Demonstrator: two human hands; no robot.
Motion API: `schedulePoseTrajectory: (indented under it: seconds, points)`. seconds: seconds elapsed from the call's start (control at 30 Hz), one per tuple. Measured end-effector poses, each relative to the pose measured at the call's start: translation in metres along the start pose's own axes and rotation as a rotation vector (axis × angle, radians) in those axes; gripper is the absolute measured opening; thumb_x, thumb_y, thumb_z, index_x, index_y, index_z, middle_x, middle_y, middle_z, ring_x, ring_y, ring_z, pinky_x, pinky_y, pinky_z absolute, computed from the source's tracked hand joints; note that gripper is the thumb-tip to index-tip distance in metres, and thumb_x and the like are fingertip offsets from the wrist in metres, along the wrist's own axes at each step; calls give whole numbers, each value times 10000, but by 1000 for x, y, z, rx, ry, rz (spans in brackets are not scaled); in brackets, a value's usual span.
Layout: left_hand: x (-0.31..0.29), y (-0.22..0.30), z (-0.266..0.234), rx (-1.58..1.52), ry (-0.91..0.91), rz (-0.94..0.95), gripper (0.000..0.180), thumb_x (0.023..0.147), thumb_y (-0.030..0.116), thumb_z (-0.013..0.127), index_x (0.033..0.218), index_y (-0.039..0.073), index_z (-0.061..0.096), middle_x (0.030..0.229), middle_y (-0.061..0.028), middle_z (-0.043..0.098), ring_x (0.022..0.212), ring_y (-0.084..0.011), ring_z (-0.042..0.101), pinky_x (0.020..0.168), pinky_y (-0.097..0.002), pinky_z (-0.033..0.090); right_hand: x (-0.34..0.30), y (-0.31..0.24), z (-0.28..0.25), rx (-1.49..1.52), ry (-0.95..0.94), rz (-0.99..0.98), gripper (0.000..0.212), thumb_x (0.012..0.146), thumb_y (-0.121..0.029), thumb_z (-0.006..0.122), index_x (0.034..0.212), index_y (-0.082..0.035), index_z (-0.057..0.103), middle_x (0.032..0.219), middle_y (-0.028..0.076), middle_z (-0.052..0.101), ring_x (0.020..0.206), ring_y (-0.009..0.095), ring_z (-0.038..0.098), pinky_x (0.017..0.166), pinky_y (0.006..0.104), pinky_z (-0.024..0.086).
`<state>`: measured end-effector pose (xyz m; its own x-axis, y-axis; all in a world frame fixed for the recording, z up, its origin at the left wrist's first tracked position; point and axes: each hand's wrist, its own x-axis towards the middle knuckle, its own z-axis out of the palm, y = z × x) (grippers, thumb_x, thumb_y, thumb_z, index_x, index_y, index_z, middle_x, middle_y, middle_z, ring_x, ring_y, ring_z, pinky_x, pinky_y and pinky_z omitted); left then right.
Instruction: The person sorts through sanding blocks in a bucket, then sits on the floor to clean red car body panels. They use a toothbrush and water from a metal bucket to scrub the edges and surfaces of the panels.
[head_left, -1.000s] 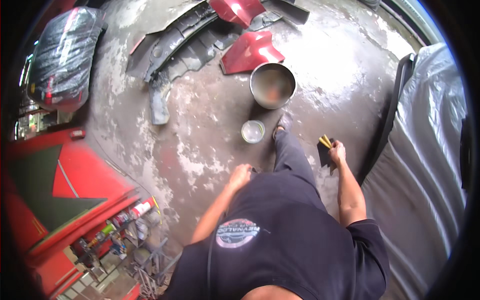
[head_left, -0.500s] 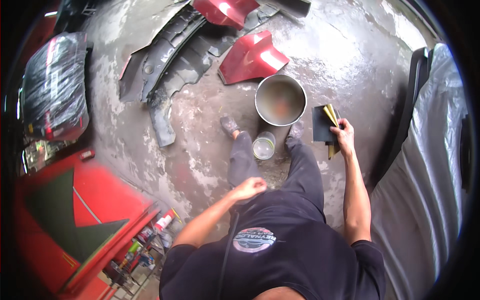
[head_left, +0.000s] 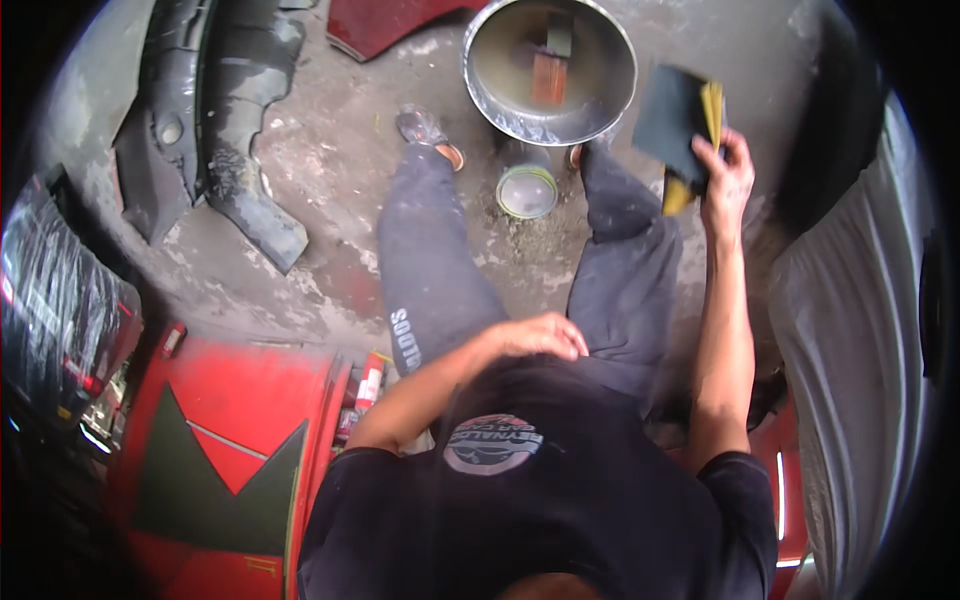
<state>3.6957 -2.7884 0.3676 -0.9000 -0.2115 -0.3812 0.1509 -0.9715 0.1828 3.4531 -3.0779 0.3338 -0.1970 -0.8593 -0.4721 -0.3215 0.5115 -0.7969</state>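
My right hand (head_left: 728,175) is closed on several sheets of sandpaper, a large dark grey sheet (head_left: 668,112) and folded yellow ones (head_left: 711,108), held out to the right of the metal basin. Over my lap, my left hand (head_left: 540,336) has its fingers curled together against my dark clothes; what they hold, if anything, is hidden. The round basin (head_left: 470,85) has murky liquid in it, with a reddish-brown rectangular piece (head_left: 548,80) and a grey-green piece (head_left: 559,36) inside. Between my feet sits a small clear tub (head_left: 527,192) with a greenish rim.
Dark bumper parts (head_left: 200,130) lie on the floor at left, and a red body panel (head_left: 385,22) lies beyond. A red panel with dark patches (head_left: 225,440) is at lower left, beside a plastic-wrapped part (head_left: 70,290). Grey sheeting (head_left: 850,310) drapes along the right.
My view has shifted so the basin and tub appear nearer and higher. My left hand has moved right across my lap. The right hand still grips the sandpaper.
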Motion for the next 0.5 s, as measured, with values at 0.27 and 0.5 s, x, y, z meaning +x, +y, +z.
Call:
schedulePoseTrajectory:
  seconds: [0.27,0.5]
  points:
    - [107,16,-362,1254,581,-371,547,812,281,754,1292,44,645,1266,-250,667,1228,-334,626,1026,-461,501,196,109,80,619,135,-212,239,864,106,720,1073,35,630,976,152,734,875,232,739,845,325,600]
    - [131,-41,-407,1189,361,-522,614,793,279,795,1324,29,614,1290,-272,639,1187,-377,625,1039,-464,485,237,101,80,458,67,-300,346,814,-58,758,1102,2,577,980,127,601,918,253,615,852,400,516]
